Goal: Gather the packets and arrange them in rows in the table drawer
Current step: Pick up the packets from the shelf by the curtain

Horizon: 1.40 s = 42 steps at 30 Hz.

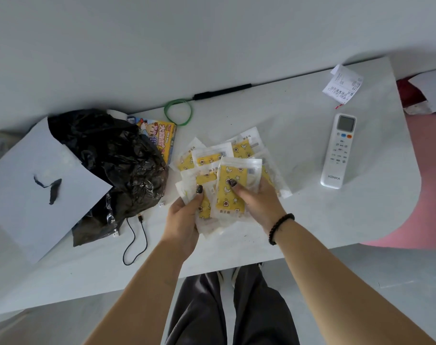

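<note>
Several clear packets with yellow star-and-duck inserts lie fanned out at the middle of the white table [299,220]. My left hand [182,217] grips a bunched stack of packets [203,207] from the left, thumb on top. My right hand [259,202] holds one upright packet [233,188] against that stack, thumb pressed on its front. More loose packets [242,148] rest on the table just behind both hands. No drawer is visible.
A crumpled black plastic bag [117,165] and a white sheet [37,190] lie to the left, with a colourful yellow box [162,138] behind them. A black USB cable [134,240], a green loop [178,112], a white remote [339,150] and a receipt [342,84] also lie on the table.
</note>
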Available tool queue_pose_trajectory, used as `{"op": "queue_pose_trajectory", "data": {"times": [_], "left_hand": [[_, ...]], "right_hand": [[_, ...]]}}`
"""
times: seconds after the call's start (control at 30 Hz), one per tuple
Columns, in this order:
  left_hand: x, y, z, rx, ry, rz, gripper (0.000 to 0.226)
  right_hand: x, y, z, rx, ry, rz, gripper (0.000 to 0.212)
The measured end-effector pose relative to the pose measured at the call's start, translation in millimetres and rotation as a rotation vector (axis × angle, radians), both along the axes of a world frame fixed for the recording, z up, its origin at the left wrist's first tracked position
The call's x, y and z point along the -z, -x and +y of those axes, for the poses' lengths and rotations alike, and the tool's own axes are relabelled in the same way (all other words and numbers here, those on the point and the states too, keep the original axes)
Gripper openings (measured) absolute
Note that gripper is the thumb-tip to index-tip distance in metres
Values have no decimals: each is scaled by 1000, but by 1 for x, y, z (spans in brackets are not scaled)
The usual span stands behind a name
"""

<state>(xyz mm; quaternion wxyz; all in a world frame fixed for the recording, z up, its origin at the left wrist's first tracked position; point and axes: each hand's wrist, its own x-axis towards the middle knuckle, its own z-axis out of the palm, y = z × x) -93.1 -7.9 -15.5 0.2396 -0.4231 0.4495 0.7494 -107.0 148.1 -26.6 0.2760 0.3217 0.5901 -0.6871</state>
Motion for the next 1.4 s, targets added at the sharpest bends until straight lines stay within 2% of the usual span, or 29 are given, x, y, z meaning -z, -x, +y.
{"op": "queue_pose_trajectory", "data": {"times": [0.13, 0.27, 0.33, 0.4, 0.47, 0.57, 0.63, 0.77, 0.9, 1.03, 1.17, 1.27, 1.4], "left_hand": [[1, -4, -2, 24, 19, 2, 17], [0, -6, -8, 58, 49, 29, 17], [1, -6, -13, 65, 68, 33, 19], [2, -5, -19, 67, 79, 51, 19], [3, -1, -25, 44, 121, 62, 16], [4, 11, -31, 0, 163, 69, 14], [6, 18, -31, 2, 175, 70, 14], [12, 27, -23, 50, 201, 55, 14], [21, 33, -16, 72, 219, 8, 22], [26, 35, -14, 62, 167, -41, 42], [28, 31, -23, 64, 66, -49, 47], [29, 27, -31, 95, -28, -47, 48], [29, 21, -39, 170, -137, -43, 38]], "right_hand": [[12, -8, -18, -288, -325, 47, 44], [7, -13, -20, -455, -452, 82, 23], [7, -16, -16, -477, -447, 113, 23], [8, -13, -11, -457, -473, 146, 35], [11, -5, -1, -294, -555, 172, 48], [11, 15, 22, -50, -687, 58, 53], [15, 29, 33, 18, -683, -51, 58], [15, 45, 28, -42, -658, -106, 64], [17, 49, 12, -101, -631, -89, 49], [23, 46, -7, -114, -647, -61, 31], [25, 43, -9, -131, -611, -74, 27], [26, 39, -3, -149, -487, -108, 24], [24, 30, 4, -66, -226, -139, 24]]}}
